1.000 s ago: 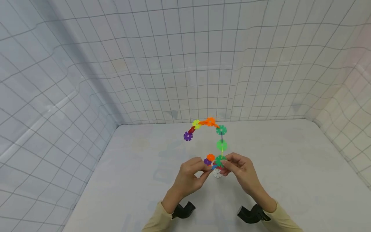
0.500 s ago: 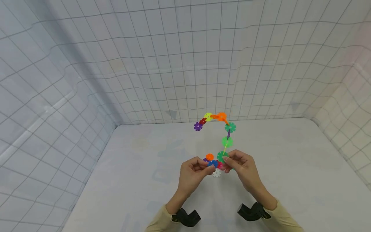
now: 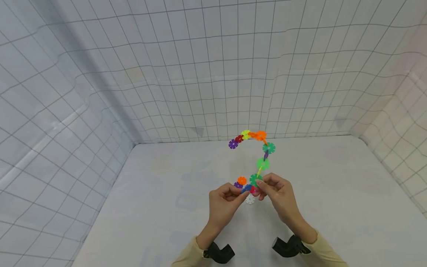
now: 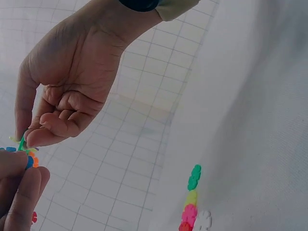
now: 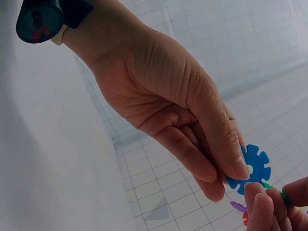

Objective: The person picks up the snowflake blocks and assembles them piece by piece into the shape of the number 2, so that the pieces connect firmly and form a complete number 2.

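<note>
My left hand [image 3: 221,204] pinches a blue notched plastic disc [image 5: 257,166] between thumb and fingers. Close beside it, my right hand [image 3: 281,194] grips a dark green notched disc [image 3: 255,180], the near end of a curved chain. From there the chain runs up through a light green disc [image 3: 263,163], another green disc [image 3: 268,148], orange discs [image 3: 261,135] and a yellow disc [image 3: 245,134] to a purple end disc [image 3: 233,144]. Blue and green discs meet at the fingertips; whether they interlock, I cannot tell.
More discs lie on the white table [image 3: 150,207] under and behind the hands: an orange disc [image 3: 241,180], a white disc [image 3: 250,200], and a row with a pink disc [image 4: 189,215]. Grid-patterned sheeting [image 3: 213,74] stands around the back and sides.
The chain's far end has swung to the right. My left hand has shifted slightly right, and the blue disc has turned in its fingers, facing the head camera midway and now more slanted.
</note>
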`<action>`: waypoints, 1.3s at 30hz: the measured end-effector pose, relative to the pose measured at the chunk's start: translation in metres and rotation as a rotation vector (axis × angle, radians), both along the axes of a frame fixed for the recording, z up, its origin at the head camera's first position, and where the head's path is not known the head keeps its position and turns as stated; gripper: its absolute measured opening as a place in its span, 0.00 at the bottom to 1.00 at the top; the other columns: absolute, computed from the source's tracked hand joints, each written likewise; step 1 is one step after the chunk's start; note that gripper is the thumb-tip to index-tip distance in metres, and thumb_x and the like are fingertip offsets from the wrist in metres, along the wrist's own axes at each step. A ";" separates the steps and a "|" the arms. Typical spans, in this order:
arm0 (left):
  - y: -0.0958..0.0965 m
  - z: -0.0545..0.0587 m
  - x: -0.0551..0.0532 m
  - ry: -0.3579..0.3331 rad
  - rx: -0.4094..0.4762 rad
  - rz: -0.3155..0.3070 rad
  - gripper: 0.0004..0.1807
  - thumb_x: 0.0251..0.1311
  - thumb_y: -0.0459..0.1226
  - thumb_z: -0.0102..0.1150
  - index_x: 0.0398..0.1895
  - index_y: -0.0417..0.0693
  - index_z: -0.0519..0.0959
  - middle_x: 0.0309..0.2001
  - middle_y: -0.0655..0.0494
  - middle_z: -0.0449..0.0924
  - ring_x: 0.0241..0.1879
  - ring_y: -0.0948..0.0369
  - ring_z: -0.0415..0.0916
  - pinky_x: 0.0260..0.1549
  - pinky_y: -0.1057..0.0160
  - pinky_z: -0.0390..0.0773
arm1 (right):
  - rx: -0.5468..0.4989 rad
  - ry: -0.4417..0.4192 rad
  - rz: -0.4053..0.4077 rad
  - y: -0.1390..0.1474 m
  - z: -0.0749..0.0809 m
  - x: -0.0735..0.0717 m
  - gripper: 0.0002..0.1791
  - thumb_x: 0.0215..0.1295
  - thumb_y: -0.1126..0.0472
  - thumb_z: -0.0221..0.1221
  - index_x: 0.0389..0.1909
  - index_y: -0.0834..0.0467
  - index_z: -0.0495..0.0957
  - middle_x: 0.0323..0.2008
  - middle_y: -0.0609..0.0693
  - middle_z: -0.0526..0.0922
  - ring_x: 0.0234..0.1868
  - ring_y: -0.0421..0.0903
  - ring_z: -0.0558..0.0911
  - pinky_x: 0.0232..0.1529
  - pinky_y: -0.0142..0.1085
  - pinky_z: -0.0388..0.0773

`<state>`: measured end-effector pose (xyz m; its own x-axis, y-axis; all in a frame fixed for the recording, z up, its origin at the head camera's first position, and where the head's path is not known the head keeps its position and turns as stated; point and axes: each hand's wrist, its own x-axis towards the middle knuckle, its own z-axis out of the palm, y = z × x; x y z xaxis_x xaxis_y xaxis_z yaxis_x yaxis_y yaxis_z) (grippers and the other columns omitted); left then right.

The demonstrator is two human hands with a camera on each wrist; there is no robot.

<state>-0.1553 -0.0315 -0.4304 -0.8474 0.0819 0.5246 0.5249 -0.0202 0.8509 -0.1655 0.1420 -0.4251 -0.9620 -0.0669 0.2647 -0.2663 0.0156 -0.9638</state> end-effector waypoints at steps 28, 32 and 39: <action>0.006 -0.036 -0.011 0.399 -0.121 0.160 0.09 0.43 0.20 0.69 0.23 0.39 0.80 0.22 0.50 0.81 0.22 0.63 0.81 0.23 0.70 0.79 | 0.137 0.090 0.100 -0.006 -0.005 0.001 0.12 0.68 0.67 0.54 0.23 0.62 0.70 0.14 0.51 0.72 0.15 0.52 0.70 0.15 0.38 0.70; 0.006 -0.034 -0.011 0.412 -0.120 0.155 0.10 0.43 0.20 0.69 0.24 0.40 0.80 0.22 0.50 0.81 0.22 0.63 0.81 0.23 0.70 0.79 | 0.139 0.096 0.134 -0.004 -0.005 0.001 0.12 0.69 0.67 0.53 0.24 0.62 0.70 0.14 0.51 0.72 0.16 0.52 0.71 0.16 0.38 0.70; 0.007 -0.004 0.000 0.452 -0.148 0.120 0.13 0.37 0.15 0.69 0.24 0.36 0.78 0.22 0.47 0.77 0.23 0.58 0.80 0.26 0.70 0.79 | 0.150 0.126 0.223 0.004 -0.005 -0.005 0.09 0.69 0.69 0.52 0.27 0.64 0.69 0.17 0.52 0.76 0.18 0.50 0.75 0.20 0.37 0.74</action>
